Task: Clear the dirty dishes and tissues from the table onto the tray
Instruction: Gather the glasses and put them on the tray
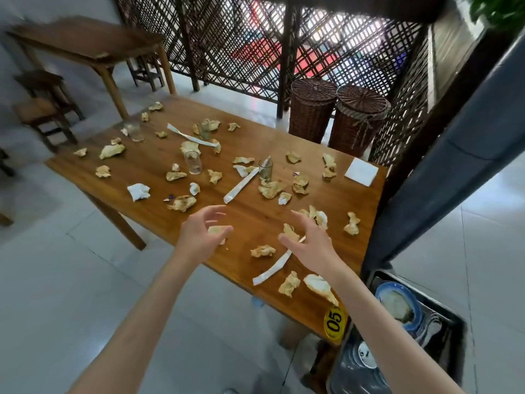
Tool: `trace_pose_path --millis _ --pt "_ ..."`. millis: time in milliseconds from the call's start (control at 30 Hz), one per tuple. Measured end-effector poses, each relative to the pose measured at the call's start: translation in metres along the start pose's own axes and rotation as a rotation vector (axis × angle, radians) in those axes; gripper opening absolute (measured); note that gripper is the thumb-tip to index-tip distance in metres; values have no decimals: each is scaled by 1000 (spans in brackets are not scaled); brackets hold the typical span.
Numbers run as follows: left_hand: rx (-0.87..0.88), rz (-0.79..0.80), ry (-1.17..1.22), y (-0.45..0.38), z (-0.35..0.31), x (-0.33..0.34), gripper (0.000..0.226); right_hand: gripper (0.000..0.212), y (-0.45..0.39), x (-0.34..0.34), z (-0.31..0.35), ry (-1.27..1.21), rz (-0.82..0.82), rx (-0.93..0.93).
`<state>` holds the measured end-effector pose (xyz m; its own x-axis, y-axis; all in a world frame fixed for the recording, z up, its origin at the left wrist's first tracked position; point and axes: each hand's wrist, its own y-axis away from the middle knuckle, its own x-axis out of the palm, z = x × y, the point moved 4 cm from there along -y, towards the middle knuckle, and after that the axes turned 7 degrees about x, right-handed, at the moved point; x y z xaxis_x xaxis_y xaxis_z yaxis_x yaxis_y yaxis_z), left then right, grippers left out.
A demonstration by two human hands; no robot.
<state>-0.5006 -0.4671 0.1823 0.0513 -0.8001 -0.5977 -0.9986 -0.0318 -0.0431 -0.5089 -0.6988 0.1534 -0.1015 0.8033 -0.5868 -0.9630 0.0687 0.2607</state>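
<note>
Several crumpled, stained tissues litter the wooden table, among them a white one at the left. Several glasses stand among them, such as one in the middle and one holding a wrapper. Long white chopstick wrappers lie about. My left hand hovers over the near edge with loosely curved fingers above a tissue. My right hand hangs open above another tissue and a wrapper. The dark tray at lower right holds a blue-rimmed dish and spoons.
A flat white napkin lies at the table's far right corner. A yellow "05" sticker marks the near corner. Two wicker baskets stand behind by a lattice screen. Another table and stools are at the far left. A dark post rises at right.
</note>
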Motion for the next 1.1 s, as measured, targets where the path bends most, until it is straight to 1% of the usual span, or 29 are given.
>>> trace_pose_path --millis 167,367,467,567,733,900,1100 --pt "4 5 -10 -41 25 -28 50 69 -39 40 26 12 48 10" --pt "6 28 -22 -100 55 -40 50 71 -98 63 42 45 27 35" --pt "21 49 -31 -140 68 -41 49 71 -133 70 52 58 11 18" --pt "48 36 -50 -179 77 -41 48 69 -166 73 61 68 -28 1" --pt "89 87 -59 -253 92 -28 48 71 -231 76 69 141 -146 32" --pt "141 147 -68 -323 107 -4 45 75 -294 80 58 201 -230 63" --pt "181 195 -65 -365 132 21 45 89 -357 87 36 350 -251 184"
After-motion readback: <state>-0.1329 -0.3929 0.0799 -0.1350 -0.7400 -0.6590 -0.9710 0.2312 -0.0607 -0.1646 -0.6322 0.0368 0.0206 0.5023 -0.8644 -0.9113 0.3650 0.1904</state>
